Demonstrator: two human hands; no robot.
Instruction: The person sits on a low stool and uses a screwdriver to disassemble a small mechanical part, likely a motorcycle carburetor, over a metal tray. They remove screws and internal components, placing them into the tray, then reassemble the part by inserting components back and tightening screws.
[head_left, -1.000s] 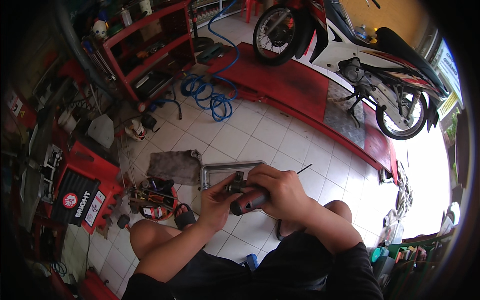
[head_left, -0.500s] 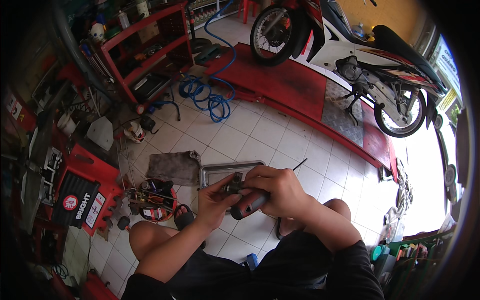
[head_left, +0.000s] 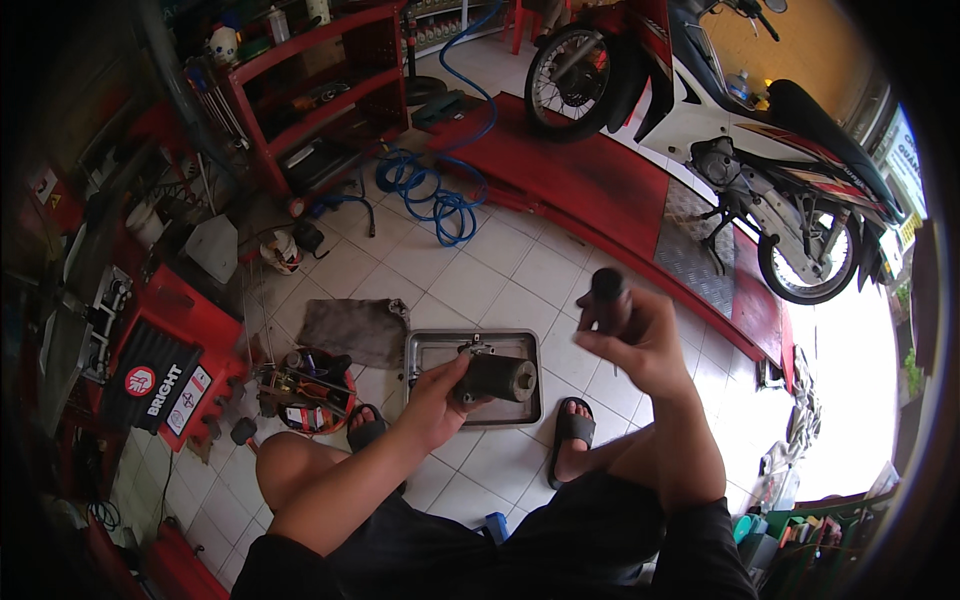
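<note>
My left hand (head_left: 437,408) grips a dark cylindrical starter motor (head_left: 497,378) with a small metal stub at its end. It is held on its side above a shallow metal tray (head_left: 510,422) on the floor, hiding much of the inside. To the right and higher, my right hand (head_left: 650,342) is closed round the dark handle of a screwdriver (head_left: 608,287), butt end up. Only a bit of its thin shaft shows below the fingers. The two hands are well apart.
A grey cloth (head_left: 350,332) and a tool basket (head_left: 345,408) lie left of the tray. Beyond are a coiled blue hose (head_left: 440,205), a red shelf cart (head_left: 275,145) and a red lift platform (head_left: 570,180) bearing a motorcycle (head_left: 740,130). A red toolbox (head_left: 185,375) stands left.
My right hand has moved up and right with the screwdriver, away from the left hand. The motor, mostly hidden before, now shows in my left hand. The view has shifted slightly.
</note>
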